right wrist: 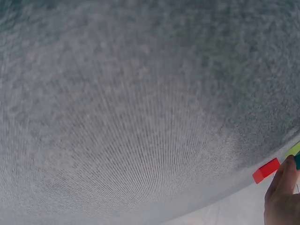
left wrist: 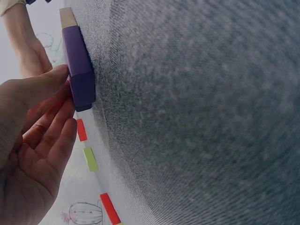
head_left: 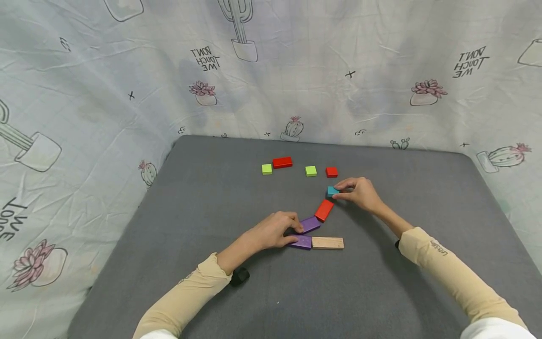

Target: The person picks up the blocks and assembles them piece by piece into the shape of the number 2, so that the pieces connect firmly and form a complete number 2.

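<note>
My left hand (head_left: 275,230) is at the left ends of two purple blocks. Its thumb touches the front purple block (head_left: 302,242), and its bent index finger touches the rear purple block (head_left: 311,224). In the left wrist view, the thumb lies against a purple block (left wrist: 79,61), with the other fingers behind it. My right hand (head_left: 361,193) pinches a small teal block (head_left: 331,191) between thumb and fingers. This block is just beyond a slanted red block (head_left: 324,210). A plain wooden block (head_left: 328,243) continues the front purple one to the right.
Behind the hands lie a long red block (head_left: 282,163), a small red block (head_left: 332,172), a lime block (head_left: 267,169) and another lime block (head_left: 311,171). The grey tabletop (head_left: 203,188) meets a printed cloth (head_left: 322,94) at the back and sides.
</note>
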Tool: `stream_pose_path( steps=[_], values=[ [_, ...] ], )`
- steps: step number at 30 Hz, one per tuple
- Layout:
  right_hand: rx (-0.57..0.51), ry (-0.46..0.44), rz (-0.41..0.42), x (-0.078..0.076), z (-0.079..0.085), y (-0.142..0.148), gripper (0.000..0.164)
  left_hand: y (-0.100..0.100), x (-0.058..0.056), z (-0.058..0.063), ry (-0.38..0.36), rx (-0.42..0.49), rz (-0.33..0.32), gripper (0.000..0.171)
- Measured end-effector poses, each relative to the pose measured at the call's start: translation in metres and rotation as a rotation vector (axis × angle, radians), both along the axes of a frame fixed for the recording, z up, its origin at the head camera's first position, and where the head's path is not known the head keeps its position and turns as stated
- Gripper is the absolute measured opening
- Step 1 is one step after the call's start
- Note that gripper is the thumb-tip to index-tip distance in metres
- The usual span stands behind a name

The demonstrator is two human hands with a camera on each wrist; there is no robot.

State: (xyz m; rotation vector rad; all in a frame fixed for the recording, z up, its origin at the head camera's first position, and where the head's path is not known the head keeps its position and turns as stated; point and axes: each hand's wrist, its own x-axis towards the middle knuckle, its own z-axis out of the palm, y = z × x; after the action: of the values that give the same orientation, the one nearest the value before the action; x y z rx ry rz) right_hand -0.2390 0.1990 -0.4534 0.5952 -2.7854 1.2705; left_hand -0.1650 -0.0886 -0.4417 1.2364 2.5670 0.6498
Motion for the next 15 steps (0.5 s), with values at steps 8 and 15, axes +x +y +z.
stream_pose_path(
  steps=[8,15],
  values=[
    [0.056,0.044,0.021,-0.0019,-0.0051,-0.0054,0.026,-0.0007,0.0002,-0.0017,0.003,-0.001,0.004,0.022],
    [0.092,0.070,0.041,-0.0031,-0.0077,-0.0083,0.026,-0.0013,0.0004,-0.0006,-0.004,0.009,-0.001,0.023]
  ],
)
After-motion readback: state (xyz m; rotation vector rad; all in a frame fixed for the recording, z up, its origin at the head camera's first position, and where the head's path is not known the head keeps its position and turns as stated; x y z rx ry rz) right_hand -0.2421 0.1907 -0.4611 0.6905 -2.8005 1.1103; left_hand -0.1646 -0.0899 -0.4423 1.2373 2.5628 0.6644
